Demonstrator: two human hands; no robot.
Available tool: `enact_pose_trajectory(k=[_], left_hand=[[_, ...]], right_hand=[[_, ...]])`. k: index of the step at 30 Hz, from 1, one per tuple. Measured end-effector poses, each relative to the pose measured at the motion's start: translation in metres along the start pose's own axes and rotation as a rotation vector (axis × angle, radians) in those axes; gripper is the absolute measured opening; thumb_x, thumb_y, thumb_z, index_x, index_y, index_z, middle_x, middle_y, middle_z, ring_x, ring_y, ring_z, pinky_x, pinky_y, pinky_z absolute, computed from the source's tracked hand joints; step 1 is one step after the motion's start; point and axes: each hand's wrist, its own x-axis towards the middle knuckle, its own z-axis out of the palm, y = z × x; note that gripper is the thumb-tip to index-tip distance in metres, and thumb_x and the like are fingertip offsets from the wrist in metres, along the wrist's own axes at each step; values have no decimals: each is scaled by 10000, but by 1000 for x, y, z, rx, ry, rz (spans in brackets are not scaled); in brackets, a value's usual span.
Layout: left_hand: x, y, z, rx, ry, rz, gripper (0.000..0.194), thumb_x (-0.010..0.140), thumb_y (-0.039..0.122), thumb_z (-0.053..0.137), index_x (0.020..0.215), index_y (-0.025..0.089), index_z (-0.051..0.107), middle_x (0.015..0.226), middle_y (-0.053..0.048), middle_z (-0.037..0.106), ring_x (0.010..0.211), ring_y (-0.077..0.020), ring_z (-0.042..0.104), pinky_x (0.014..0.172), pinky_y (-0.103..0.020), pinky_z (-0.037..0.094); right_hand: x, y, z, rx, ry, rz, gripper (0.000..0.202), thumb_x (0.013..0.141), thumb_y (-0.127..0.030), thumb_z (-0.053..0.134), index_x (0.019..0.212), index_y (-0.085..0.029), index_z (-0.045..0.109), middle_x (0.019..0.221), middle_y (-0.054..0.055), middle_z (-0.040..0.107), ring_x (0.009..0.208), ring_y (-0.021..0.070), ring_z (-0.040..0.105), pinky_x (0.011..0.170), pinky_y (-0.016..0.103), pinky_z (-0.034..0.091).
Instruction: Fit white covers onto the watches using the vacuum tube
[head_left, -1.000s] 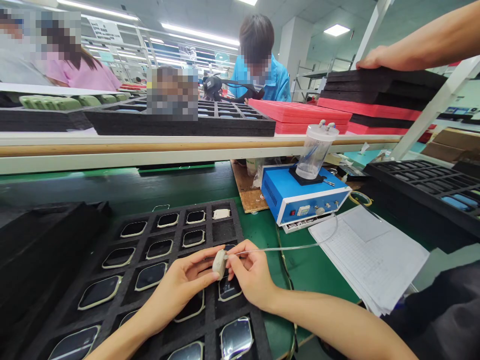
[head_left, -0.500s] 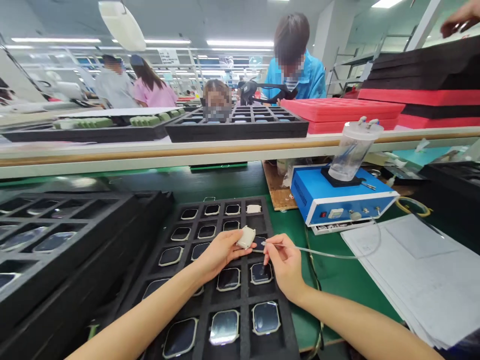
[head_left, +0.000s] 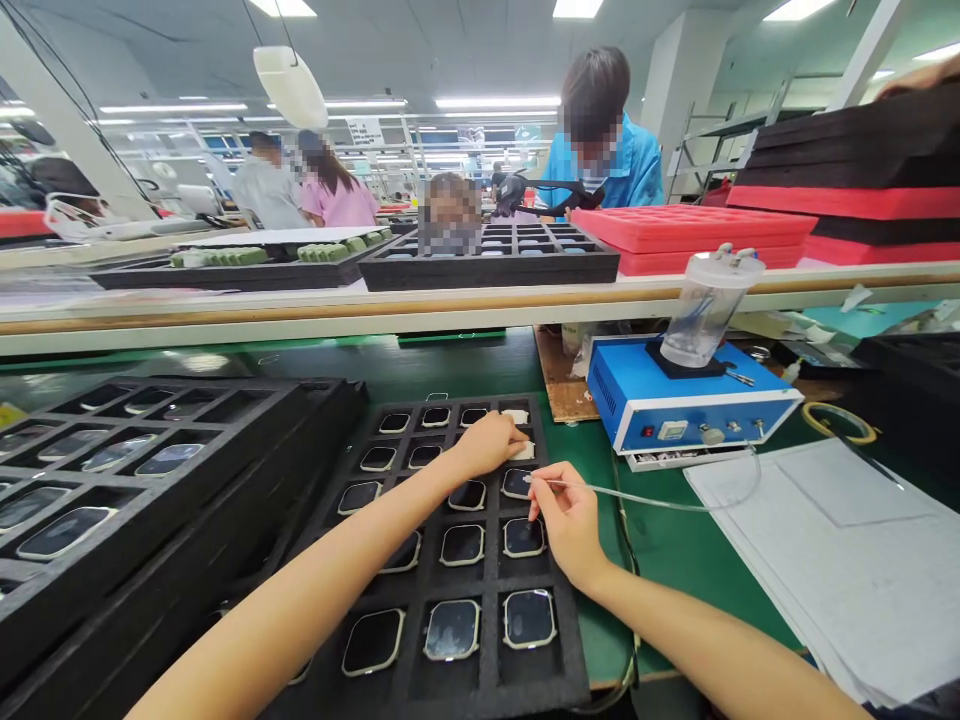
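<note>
My left hand [head_left: 489, 443] reaches to the far right part of a black foam tray [head_left: 491, 600]. Its fingers are closed on a cream-coloured watch case [head_left: 526, 451], which sits low in one of the compartments. Just behind it lies another pale case [head_left: 515, 416], back side up. Square watch cases with dark screens [head_left: 462, 545] fill many other compartments. Over the tray's right edge, my right hand [head_left: 568, 520] pinches the tip end of a thin clear hose [head_left: 637, 497]. That tip points left, above a dark-screened watch case [head_left: 516, 483].
A blue control box [head_left: 690, 405] carries a clear cylinder [head_left: 705, 310] at right, beside white papers [head_left: 825, 530]. More stacked foam trays [head_left: 172, 500] stand at left. Across the back runs a shelf [head_left: 300, 325] with black trays and red foam [head_left: 690, 235]. Co-workers are beyond it.
My left hand has moved away from me with the watch case and lowered it into a compartment. My right hand stays nearly in place with the hose. The view has shifted slightly left.
</note>
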Motion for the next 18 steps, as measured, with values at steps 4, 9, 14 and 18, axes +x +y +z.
enact_pose_trajectory(k=[4,9,14,18], left_hand=[[-12,10,5,176,50,34,263,825,135,432,957,96,657,1102,-195,584,1072,-319,505,892,-449,367],[-19,0,-1,262,-7,151,387,825,178,443,1202,155,531,1204,-113,575,1097,-241,522,927,-352,377],[-17,1,-5,306,-54,200,382,778,88,432,1113,180,590,1124,-75,632,1013,-217,578,882,-336,409],[-36,19,-8,318,7,181,285,767,126,473,1019,148,603,1016,-106,637,959,-251,581,832,-358,429]], right_hand=[[1,0,0,17,26,8,119,810,-277,543,768,-165,536,619,-23,533,477,92,505,461,225,414],[2,0,0,48,36,43,111,797,-270,552,767,-164,537,609,-26,536,468,91,504,462,224,422],[3,-1,-1,42,85,18,124,784,-283,561,754,-164,543,598,-32,526,460,89,499,450,220,420],[4,0,-3,60,156,-12,117,788,-286,553,778,-171,540,586,-37,512,470,93,492,455,223,426]])
